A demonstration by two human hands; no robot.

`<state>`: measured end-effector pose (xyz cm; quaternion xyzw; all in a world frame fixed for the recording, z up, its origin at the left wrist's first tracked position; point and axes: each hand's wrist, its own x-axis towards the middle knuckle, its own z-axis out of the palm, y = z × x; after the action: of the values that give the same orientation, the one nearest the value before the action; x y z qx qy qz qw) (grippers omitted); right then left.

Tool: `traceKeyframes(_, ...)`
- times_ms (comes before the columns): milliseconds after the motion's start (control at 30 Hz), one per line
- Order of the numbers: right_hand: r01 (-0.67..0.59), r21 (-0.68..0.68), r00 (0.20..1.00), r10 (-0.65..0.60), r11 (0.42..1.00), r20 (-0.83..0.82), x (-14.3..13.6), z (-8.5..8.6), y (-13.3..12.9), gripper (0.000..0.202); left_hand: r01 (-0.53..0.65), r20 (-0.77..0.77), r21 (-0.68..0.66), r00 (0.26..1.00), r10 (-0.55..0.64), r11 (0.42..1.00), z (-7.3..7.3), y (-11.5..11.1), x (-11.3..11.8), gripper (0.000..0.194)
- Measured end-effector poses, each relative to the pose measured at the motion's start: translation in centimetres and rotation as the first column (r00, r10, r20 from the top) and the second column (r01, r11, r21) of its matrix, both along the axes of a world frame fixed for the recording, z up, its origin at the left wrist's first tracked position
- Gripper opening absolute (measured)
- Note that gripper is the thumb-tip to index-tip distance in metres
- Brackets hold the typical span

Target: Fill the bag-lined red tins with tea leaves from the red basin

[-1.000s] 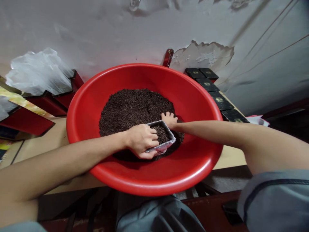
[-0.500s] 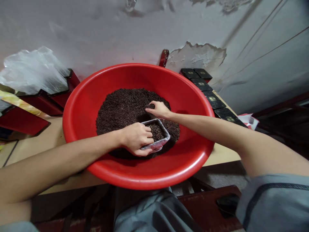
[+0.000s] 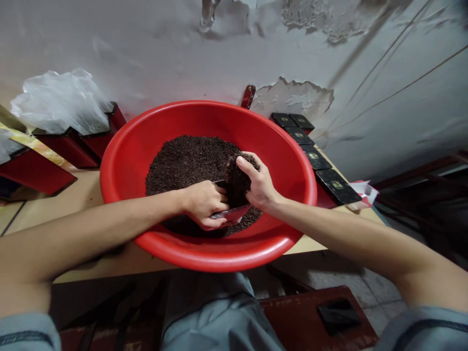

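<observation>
A wide red plastic basin (image 3: 215,261) holds a heap of dark loose tea leaves (image 3: 186,158). My left hand (image 3: 204,201) is closed on the near left wall of a small box lined with clear plastic (image 3: 233,214), fingers over its rim, inside the basin. Cupped at the box's right side, my right hand (image 3: 262,184) grips a handful of tea leaves (image 3: 237,175) just above its opening. The handful and my fingers hide most of what lies in the box.
Red-sided tins with black lids (image 3: 338,186) line the right of the table (image 3: 84,195). Open red boxes (image 3: 40,170) stand left, some with clear plastic bags (image 3: 62,102). Behind the basin is a peeling wall (image 3: 164,58). A phone-like black object (image 3: 338,316) lies on a dark red stool (image 3: 292,317).
My right hand has scooped up tea leaves from the heap and come over to the box. My left hand keeps its hold, and the box now looks more tilted.
</observation>
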<state>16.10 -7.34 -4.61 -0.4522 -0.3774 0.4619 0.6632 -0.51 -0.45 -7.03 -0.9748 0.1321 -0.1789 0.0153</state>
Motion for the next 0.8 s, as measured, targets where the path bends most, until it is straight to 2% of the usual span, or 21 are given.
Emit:
traceKeyframes(167,-0.030,-0.036,0.999,0.031,0.999,0.033,0.2,-0.7,0.4,0.041,-0.015,-0.030,0.017,0.999,0.015,1.000,0.0,-0.2,0.1,0.023)
traceKeyframes(267,-0.087,-0.018,0.996,0.086,0.996,-0.016,0.2,-0.5,0.0,0.038,-0.036,-0.053,0.021,0.998,0.037,0.999,0.3,-0.3,0.1,0.025)
traceKeyframes(433,-0.152,0.015,0.986,0.153,0.988,-0.068,0.0,-0.2,-0.3,0.034,-0.091,-0.149,0.001,0.985,0.090,0.996,1.6,-0.6,-0.4,0.035)
traceKeyframes(533,-0.150,0.037,0.989,0.150,0.988,0.000,0.0,-0.3,-0.3,0.032,-0.119,-0.174,-0.024,0.978,0.113,0.993,2.7,-0.7,-0.9,0.042)
traceKeyframes(633,-0.174,0.051,0.979,0.167,0.983,0.118,0.0,-0.2,-0.3,0.032,-0.096,-0.160,-0.071,0.984,0.084,0.993,3.7,-0.8,-1.2,0.040)
traceKeyframes(767,-0.223,0.019,0.955,0.214,0.975,0.207,0.5,0.8,-0.9,0.043,-0.068,-0.120,-0.213,0.992,0.043,0.975,4.9,-0.9,-1.8,0.039)
traceKeyframes(800,-0.249,-0.004,0.945,0.244,0.969,0.219,0.7,1.2,-1.1,0.045,-0.093,-0.091,-0.254,0.993,0.072,0.963,5.3,-0.8,-1.9,0.041)
